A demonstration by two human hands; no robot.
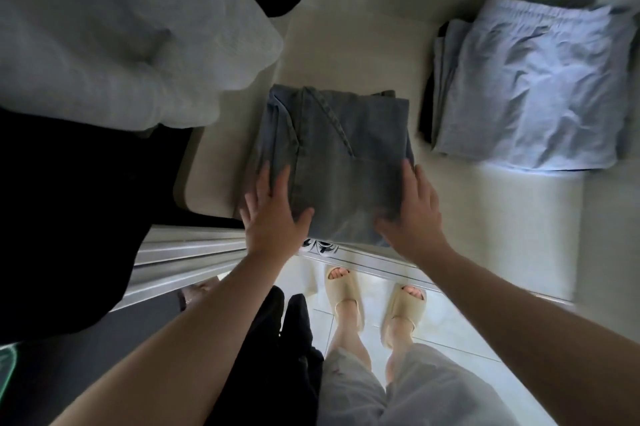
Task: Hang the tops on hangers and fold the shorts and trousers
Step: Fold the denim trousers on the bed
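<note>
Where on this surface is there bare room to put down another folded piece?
Bare surface lies beyond the folded jeans, between the white garment and the light blue stack, and between that stack and the near edge. The left is crowded by that garment and black cloth; left hand and right hand rest on the jeans.

No legible text, label, brand, number or sign anywhere in view. Only a small black-and-white printed mark [320,247] just below the near edge of the folded jeans [339,162], partly covered by them and too blurred to read as letters or a logo.
</note>
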